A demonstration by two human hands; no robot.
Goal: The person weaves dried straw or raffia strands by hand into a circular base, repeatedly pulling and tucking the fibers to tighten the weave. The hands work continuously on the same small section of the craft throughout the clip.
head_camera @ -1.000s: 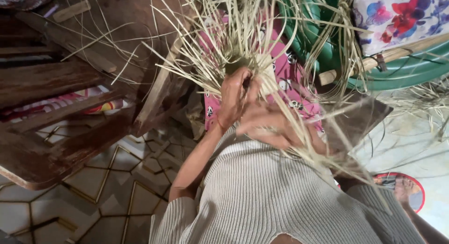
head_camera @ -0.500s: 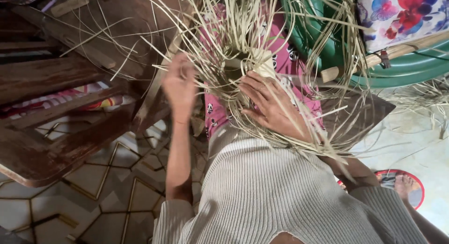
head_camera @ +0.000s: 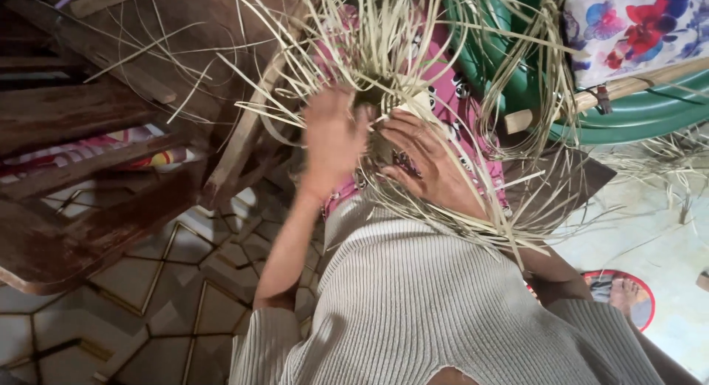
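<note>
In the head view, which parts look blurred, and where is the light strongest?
Head view: the left hand is smeared by motion blur; the right hand and the pale straw strips look sharper; light is strongest on the pale floor at right, while the wooden furniture lies dim.

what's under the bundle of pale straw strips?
Under the straw strips pink patterned cloth shows. Both the left hand and right hand press on the woven centre, hiding what lies below.
</note>
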